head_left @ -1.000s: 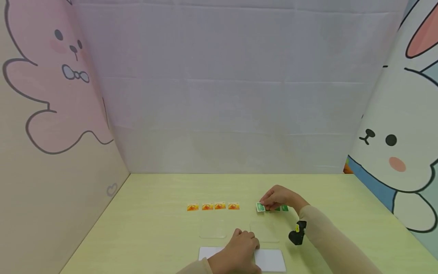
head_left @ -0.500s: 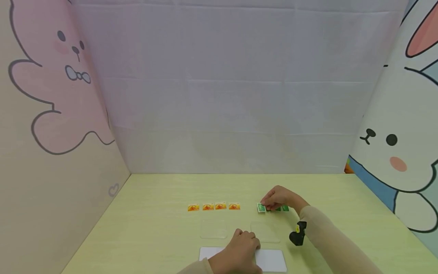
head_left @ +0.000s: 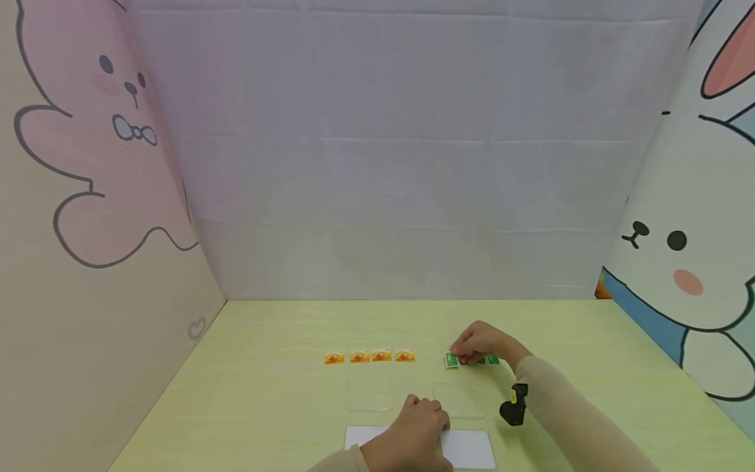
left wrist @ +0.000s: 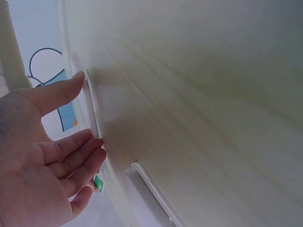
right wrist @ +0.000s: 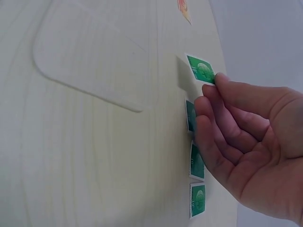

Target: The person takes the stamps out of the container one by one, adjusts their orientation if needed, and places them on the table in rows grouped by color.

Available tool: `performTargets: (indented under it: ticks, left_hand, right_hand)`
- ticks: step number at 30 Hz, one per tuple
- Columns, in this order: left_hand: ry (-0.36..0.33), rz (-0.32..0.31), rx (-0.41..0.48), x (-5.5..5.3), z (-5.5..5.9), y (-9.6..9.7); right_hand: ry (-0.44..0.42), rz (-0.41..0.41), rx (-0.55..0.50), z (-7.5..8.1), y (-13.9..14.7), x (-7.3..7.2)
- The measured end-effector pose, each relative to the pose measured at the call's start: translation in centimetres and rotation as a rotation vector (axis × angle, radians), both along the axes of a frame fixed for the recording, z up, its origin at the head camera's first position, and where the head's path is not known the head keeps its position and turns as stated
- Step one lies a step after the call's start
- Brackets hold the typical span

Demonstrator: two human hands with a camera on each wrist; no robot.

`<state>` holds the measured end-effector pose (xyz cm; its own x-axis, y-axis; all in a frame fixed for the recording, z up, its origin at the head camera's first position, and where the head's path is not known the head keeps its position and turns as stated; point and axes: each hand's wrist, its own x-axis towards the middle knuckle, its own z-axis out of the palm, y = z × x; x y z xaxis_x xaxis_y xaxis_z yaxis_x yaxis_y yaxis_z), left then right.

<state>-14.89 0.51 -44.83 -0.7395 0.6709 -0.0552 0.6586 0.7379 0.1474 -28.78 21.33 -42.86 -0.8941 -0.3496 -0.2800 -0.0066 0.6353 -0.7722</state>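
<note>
My right hand [head_left: 480, 342] pinches a green stamp [right wrist: 201, 69] by its edge between thumb and fingertips. The stamp is tilted, and its shadow falls on the table in the right wrist view. Below the fingers, three more green stamps [right wrist: 198, 200] lie in a row, partly covered by the hand in the head view. My left hand [head_left: 408, 438] spans a flat white case [head_left: 468, 450], thumb at its near edge and fingertips at its far edge. A second white case [head_left: 362, 433] is beside it, partly hidden behind the left hand.
Several orange-yellow stamps [head_left: 381, 354] lie in a row left of the green ones. Two clear plastic lids [head_left: 368, 410] [right wrist: 90, 93] lie between the stamps and the white cases. A light table [head_left: 265, 393] meets a white cloth backdrop [head_left: 377, 196] and printed side panels.
Both hands keep almost the same places, with the right still pinching the green stamp. The whole head view has shifted very slightly.
</note>
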Motion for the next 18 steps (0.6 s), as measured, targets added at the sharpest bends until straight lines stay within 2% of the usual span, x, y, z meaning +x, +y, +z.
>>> performTargets:
  ticks: [12, 18]
  left_hand:
    - [0.013, 0.002, -0.005, -0.07, -0.02, -0.06]
    - [-0.039, 0.009, -0.005, -0.32, -0.12, 0.1]
  right_hand:
    - [0.042, -0.04, 0.031, -0.18, -0.17, -0.14]
    - [0.059, -0.044, 0.031, -0.39, -0.36, -0.03]
